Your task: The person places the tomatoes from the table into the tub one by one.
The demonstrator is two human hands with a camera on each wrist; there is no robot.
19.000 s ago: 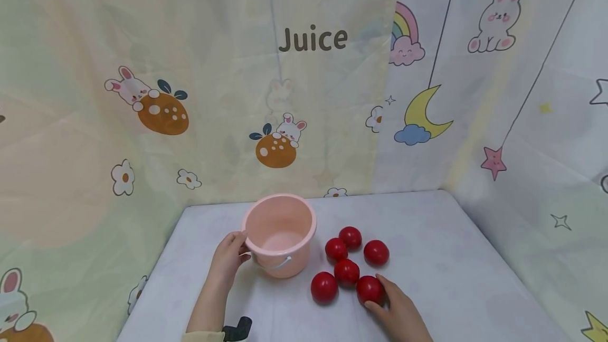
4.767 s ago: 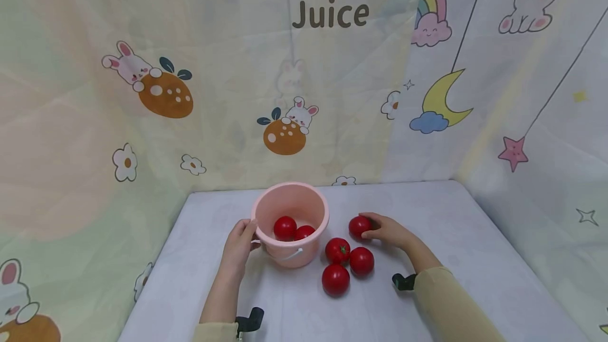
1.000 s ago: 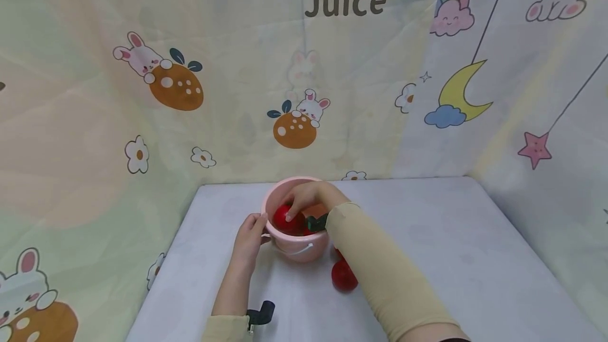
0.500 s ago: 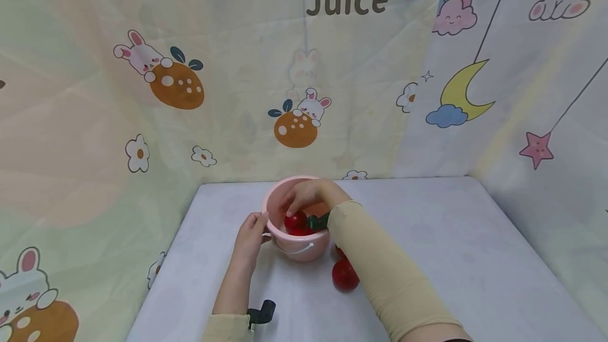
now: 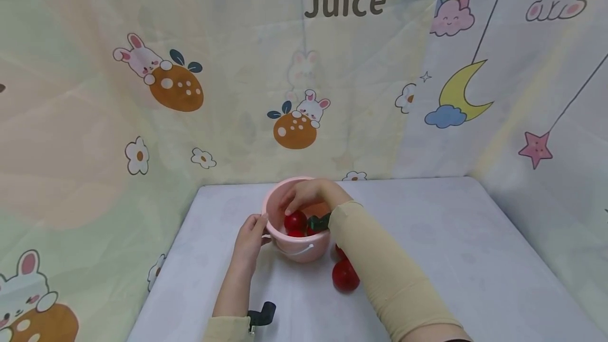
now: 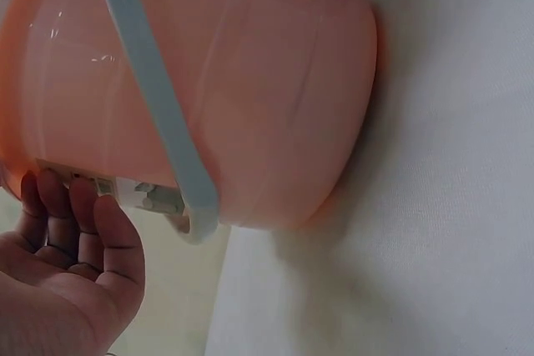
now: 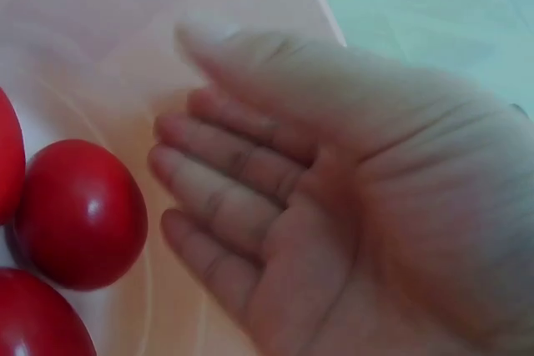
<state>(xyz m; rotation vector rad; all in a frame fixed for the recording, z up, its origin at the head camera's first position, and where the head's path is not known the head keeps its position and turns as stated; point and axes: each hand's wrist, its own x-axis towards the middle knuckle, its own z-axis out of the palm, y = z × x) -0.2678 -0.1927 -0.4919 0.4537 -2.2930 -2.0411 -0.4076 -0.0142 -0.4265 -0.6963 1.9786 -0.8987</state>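
— Where was the tomato (image 7: 82, 213) at that point?

— Down in the pink bucket (image 5: 275, 206), lying against two other red ones on the bottom. The right hand (image 5: 309, 195) hung over it inside the bucket, fingers (image 7: 219, 174) loosely spread and gripping nothing, just clear of the fruit.

— And how would it have handled, by your eye?

— Smooth, glossy and round, so I'd say slippery and ready to roll. Best cupped from above with fingertips round its widest part. Light, I'd guess. Whether it was firm or soft I couldn't tell.

— The other hand?

— The left hand (image 5: 250, 236) lay flat against the bucket's outer wall by the white handle (image 6: 158, 106), fingers straight. More tomatoes (image 5: 344, 274) lay on the table (image 5: 427, 247) just beside the bucket, half hidden by the right sleeve (image 5: 380, 268).
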